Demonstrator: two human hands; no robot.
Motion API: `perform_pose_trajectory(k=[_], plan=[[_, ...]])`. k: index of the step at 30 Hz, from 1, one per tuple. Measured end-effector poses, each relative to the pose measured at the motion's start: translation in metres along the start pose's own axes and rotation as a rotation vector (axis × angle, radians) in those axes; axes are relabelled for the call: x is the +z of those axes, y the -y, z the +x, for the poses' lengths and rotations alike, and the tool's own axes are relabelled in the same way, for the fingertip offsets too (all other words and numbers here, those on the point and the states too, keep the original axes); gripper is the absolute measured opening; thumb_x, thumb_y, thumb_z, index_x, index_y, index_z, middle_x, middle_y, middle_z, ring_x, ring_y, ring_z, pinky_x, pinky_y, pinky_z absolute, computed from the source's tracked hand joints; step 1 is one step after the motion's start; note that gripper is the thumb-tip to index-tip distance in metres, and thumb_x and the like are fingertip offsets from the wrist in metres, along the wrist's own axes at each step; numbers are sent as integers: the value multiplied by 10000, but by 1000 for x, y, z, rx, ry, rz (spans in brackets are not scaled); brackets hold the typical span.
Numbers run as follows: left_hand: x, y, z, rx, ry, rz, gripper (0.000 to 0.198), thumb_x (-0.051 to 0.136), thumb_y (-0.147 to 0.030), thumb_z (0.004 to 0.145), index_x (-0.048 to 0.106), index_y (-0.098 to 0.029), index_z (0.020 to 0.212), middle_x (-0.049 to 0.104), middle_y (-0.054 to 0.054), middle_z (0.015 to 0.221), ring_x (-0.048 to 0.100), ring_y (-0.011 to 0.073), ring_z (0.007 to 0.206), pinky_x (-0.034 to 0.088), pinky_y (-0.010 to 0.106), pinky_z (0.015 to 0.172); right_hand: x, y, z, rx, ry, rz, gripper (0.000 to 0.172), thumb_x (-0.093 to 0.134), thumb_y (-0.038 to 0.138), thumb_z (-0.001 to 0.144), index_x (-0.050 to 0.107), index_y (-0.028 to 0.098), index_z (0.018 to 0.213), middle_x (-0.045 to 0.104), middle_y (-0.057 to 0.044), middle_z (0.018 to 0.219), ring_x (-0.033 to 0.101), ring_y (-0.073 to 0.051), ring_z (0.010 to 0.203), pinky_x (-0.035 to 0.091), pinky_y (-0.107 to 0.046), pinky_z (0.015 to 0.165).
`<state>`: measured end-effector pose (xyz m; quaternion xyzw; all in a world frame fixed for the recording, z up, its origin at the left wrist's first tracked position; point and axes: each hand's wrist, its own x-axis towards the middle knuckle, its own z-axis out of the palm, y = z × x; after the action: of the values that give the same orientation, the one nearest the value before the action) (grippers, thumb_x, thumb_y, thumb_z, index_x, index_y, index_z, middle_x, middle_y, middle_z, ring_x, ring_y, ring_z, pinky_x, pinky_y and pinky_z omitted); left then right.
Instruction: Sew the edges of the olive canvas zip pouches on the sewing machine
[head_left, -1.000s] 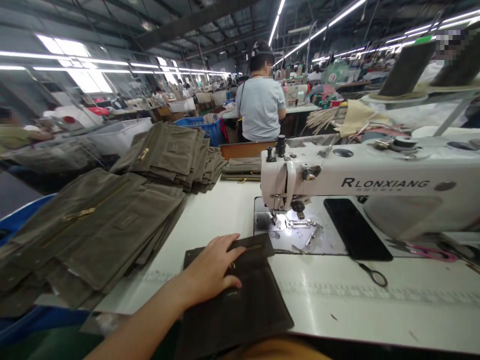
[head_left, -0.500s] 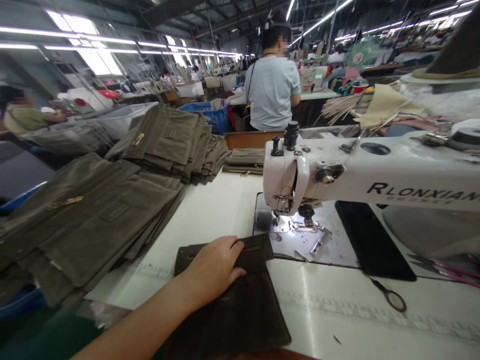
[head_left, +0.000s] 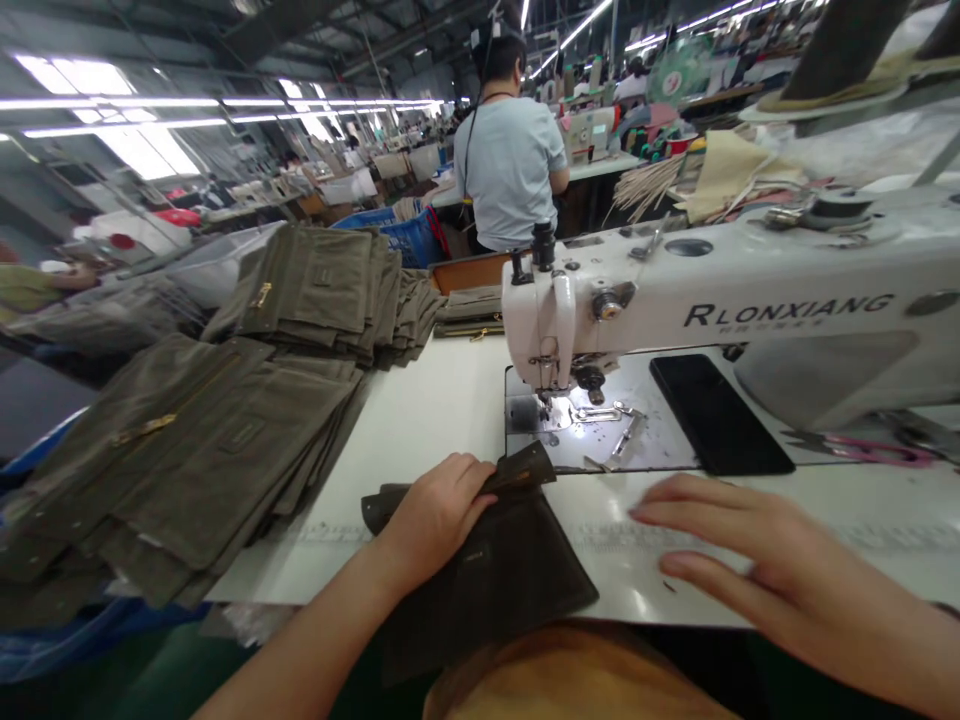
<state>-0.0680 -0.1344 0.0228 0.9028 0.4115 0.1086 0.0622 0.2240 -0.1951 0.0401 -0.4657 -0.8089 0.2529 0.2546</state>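
A dark olive fabric panel with a zipper strip along its top lies at the table's front edge, its lower part hanging over. My left hand grips the top strip, fingers wrapped over it, and the strip bunches up beneath them. To the right, my right hand hovers over the table with fingers stretched out and thumb apart, holding nothing. Just beyond the panel is the white sewing machine, its needle area a little above the panel's right corner.
Stacked olive zippered panels fill the left side, with another pile behind. A black phone lies under the machine arm, near pink-handled scissors. A blue crate and a seated co-worker are beyond.
My right hand has come into view from the right. The panel's top strip has bunched up under my left hand. The black-handled scissors by the phone no longer show. The view has shifted right.
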Motion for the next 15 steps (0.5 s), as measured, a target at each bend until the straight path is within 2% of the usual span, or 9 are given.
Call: perform_pose_trajectory(k=[2,3,5,7,10,13,15], plan=[[-11,-6,-4,41,-101,-12,166,446,-188,859,516,-138,1001,588,68,853,559,179,795,486,304,720,22,14,18,-25,65,50,299,521,309,819,556,258,1111,545,-67,1126,525,-194,1021,459,-292,841],[-18,-8,-6,58,-148,-14,172,440,-199,864,523,-141,1004,596,70,856,566,175,791,488,296,716,31,19,26,-22,56,100,290,501,291,833,548,243,1115,524,-68,1157,519,-179,1031,445,-285,862],[-32,-14,-8,95,-209,-21,187,446,-212,866,536,-146,1016,613,74,874,579,166,799,492,279,725,45,26,37,-15,-41,192,229,494,268,835,561,214,1047,533,-69,1127,518,-169,1011,435,-286,862],[-44,-17,-10,123,-231,-35,187,458,-212,861,553,-152,1011,628,72,883,592,157,805,495,259,736,50,29,44,34,-127,268,181,512,258,821,549,190,985,570,-60,1012,540,-160,917,447,-290,813],[-56,-21,-12,128,-224,-91,180,460,-200,858,579,-167,989,647,57,883,610,141,801,499,225,735,45,34,47,13,-113,378,126,545,243,799,559,176,905,569,-47,947,535,-149,873,443,-279,788],[-62,-23,-10,110,-173,-167,192,453,-207,859,597,-177,984,656,48,896,616,138,814,496,213,745,39,42,47,-128,-43,450,99,529,219,811,609,171,844,509,-65,1079,486,-150,1003,401,-276,869],[-65,-27,-8,75,-89,-226,216,428,-222,870,603,-187,992,656,47,910,615,142,828,491,220,752,37,48,48,-177,-33,464,135,509,220,827,633,171,842,474,-73,1132,447,-157,1071,370,-292,915]])
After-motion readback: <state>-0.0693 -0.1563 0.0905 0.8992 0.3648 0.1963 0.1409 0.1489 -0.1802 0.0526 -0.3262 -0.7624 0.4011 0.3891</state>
